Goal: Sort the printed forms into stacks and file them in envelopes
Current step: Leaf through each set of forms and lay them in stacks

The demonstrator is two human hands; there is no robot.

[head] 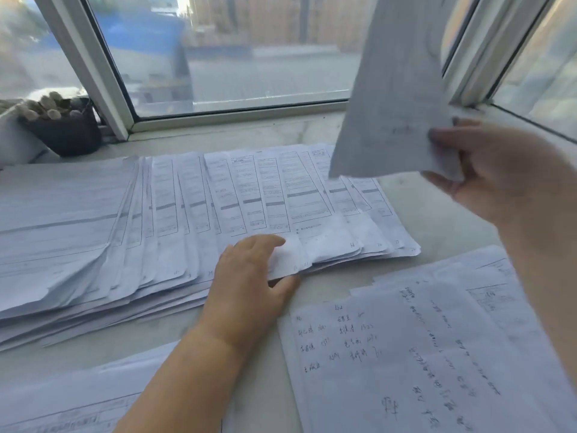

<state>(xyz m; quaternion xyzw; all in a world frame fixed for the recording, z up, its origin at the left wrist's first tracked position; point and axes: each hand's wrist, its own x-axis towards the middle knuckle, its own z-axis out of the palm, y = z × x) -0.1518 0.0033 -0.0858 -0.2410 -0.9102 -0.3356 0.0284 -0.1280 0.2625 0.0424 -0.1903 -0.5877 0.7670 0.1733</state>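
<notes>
From the head camera: the right hand [487, 170] pinches a single printed sheet [393, 89] by its lower corner and holds it up against the window, likely to read it before choosing its place. The left hand [249, 276] grips the near edge of the fanned row of forms [249, 195] lying on the bench [437, 207], thumb under and fingers on top, lifting a few corners, probably to open a slot for the raised sheet. Just below the right hand lies a pile with a handwritten page [374, 354] on top. More forms [78, 398] sit beside the left forearm. Far left of the left hand stands a dark potted plant [62, 126]. No envelopes in view, so filing looks some way off.
</notes>
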